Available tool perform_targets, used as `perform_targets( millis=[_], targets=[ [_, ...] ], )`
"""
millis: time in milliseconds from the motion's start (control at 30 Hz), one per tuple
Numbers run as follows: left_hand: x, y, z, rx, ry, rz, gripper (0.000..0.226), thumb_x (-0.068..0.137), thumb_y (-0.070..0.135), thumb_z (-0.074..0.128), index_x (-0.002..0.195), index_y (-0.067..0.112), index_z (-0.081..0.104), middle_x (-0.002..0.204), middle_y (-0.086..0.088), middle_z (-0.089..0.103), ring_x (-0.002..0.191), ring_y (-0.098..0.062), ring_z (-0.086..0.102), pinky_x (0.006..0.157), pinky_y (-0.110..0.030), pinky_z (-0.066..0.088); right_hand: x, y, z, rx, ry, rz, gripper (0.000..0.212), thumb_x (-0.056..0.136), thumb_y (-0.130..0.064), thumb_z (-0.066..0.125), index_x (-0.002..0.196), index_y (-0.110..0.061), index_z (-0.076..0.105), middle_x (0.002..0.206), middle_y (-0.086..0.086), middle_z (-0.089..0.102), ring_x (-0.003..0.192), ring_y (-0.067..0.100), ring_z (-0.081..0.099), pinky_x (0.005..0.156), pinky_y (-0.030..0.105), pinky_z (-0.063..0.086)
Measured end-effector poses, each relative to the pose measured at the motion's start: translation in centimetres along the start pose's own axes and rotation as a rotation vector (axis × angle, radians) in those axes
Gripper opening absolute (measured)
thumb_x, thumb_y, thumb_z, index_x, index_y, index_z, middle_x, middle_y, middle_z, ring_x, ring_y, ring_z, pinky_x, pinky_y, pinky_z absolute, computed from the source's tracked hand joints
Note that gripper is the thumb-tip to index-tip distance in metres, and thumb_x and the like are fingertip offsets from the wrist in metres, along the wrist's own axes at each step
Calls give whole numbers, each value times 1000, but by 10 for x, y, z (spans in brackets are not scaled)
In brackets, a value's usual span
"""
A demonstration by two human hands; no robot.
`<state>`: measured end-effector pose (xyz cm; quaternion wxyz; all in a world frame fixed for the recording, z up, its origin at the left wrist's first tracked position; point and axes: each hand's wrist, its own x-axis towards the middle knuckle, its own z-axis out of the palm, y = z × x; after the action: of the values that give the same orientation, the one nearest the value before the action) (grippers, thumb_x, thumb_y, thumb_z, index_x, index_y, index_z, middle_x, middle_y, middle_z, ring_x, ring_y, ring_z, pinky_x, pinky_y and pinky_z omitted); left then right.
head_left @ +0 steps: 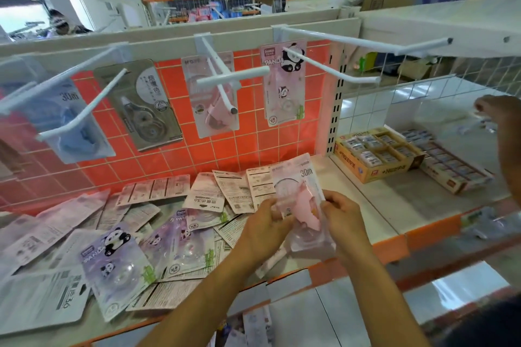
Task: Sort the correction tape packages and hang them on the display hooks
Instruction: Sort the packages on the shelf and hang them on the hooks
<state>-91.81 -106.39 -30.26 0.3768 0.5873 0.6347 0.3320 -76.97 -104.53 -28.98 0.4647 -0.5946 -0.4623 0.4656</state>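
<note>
My left hand (266, 227) and my right hand (342, 218) together grip a pink 30m correction tape package (300, 200) above the shelf edge, one hand on each side. Several loose packages (158, 234) lie scattered on the white shelf (375, 205), some purple panda ones (115, 259) face up, others face down. White display hooks (234, 79) stick out from the orange tiled grid. A blue 30m package (72, 124), a grey package (143, 110), a pink package (212, 98) and a pink panda package (284, 84) hang at the back of the hooks.
Another person's arm and hand (496, 110) reach in at the right over a wire-grid bay. Boxes of small erasers (375, 149) stand on the right shelf part. Long empty hooks (363, 42) jut out at head height. Cardboard boxes sit on top.
</note>
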Motion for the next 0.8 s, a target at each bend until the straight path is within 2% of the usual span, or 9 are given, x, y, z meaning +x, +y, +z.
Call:
perform_targets(
  millis=[67,100,167,267,400,533,633,700,800],
  targets=[
    [-8,1,-2,-204,-8,-86,40,89,25,62,119,27,35,90,12,60,83,-4,61,66,-17,50,-8,-1,1,105,-14,31,31,86,4,46,80,-16,69,82,10,70,74,24,64,63,29,54],
    [-12,1,-3,-287,-21,-108,40,89,23,64,119,22,39,92,10,63,84,-5,63,68,-19,53,-12,-3,1,154,-35,45,32,88,5,44,79,-15,68,79,9,69,68,21,63,56,24,52],
    [-16,-3,-6,-387,-65,-104,40,88,18,66,124,15,51,106,1,70,95,-15,68,82,-33,57,-19,-5,5,233,-72,57,32,90,5,43,81,-14,67,78,7,68,65,17,62,52,21,52],
    [-27,-4,-11,-530,-80,-80,33,88,10,66,117,23,58,108,0,72,98,-18,69,80,-36,57,-26,-6,13,318,-87,72,32,91,5,42,84,-12,68,83,7,70,72,19,65,63,31,55],
    [-38,-8,-20,-606,-29,-86,35,87,9,66,119,21,58,104,-2,73,97,-24,70,89,-54,53,-36,-10,25,338,-114,59,33,91,3,42,87,-14,70,89,8,72,81,24,67,74,40,55],
    [-50,-11,-37,-652,29,-60,36,86,5,66,119,15,58,107,-5,72,98,-23,70,89,-47,55,-46,-17,40,316,-161,12,29,95,-4,45,87,-18,70,83,3,73,73,16,68,66,35,57],
    [-58,-10,-54,-627,66,-3,36,86,5,66,119,16,57,106,-3,73,96,-20,70,78,-35,58,-52,-25,53,298,-171,-55,20,96,-15,51,87,-14,69,88,15,70,78,19,66,74,40,55],
    [-63,-7,-66,-579,102,81,37,85,4,66,117,20,57,106,1,73,98,-16,69,82,-32,57,-57,-32,60,304,-187,-123,16,94,-18,55,88,-10,67,93,19,69,80,21,64,76,43,54],
    [-72,0,-80,-505,159,202,40,84,6,69,117,23,56,107,4,71,99,-11,68,84,-26,55,-68,-47,65,349,-227,-258,16,86,-23,62,95,-9,66,83,3,71,75,12,66,65,26,55]
  ],
)
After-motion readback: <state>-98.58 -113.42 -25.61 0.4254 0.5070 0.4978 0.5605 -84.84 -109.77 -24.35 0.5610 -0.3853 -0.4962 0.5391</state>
